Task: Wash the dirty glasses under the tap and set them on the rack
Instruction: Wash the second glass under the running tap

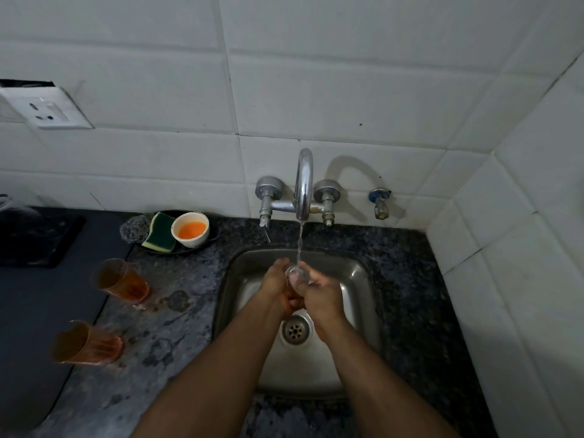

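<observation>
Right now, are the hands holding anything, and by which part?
Yes: a clear glass, held over the sink under the running tap. Left hand and right hand both wrap its sides; the exact finger placement is unclear.

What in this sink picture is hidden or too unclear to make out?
Head view only:
- Glass under the tap: mostly covered by the left hand and right hand; whether it is clean cannot be told.
- Rack: not in view at all.
- Near glass on the counter: blurred.
- Dark object at far left: cut off by the edge, too dim to identify.
- Orange stuff in the bowl: unidentifiable.
</observation>
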Action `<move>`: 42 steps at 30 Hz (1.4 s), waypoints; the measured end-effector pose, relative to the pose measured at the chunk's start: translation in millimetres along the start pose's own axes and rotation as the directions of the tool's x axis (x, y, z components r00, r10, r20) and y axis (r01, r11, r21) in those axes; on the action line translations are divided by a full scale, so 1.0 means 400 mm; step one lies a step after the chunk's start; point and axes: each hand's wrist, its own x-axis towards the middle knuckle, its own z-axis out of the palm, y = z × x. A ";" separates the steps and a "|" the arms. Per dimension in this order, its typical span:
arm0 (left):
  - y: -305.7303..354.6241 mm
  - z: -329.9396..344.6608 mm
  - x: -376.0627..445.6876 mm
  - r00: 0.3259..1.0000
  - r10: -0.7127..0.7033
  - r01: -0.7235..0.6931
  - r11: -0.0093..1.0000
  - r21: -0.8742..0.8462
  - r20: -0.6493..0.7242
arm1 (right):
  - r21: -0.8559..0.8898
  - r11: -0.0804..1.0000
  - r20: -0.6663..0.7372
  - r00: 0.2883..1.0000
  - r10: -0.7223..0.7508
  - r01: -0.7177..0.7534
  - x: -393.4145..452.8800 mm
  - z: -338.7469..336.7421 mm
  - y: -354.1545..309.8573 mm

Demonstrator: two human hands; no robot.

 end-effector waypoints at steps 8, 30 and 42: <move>-0.011 0.005 -0.015 0.998 0.034 -0.034 0.999 0.000 -0.057 | -0.096 0.994 -0.144 0.987 -0.067 0.053 0.014 0.030 0.026; -0.001 -0.013 0.030 0.969 0.232 -0.224 0.969 -0.104 0.078 | 0.044 0.999 0.029 1.000 0.009 -0.010 0.032 0.026 -0.024; 0.003 0.010 0.045 0.961 0.277 -0.254 0.877 -0.408 -0.004 | -0.366 0.915 -0.172 0.954 -0.246 0.170 0.051 0.024 -0.019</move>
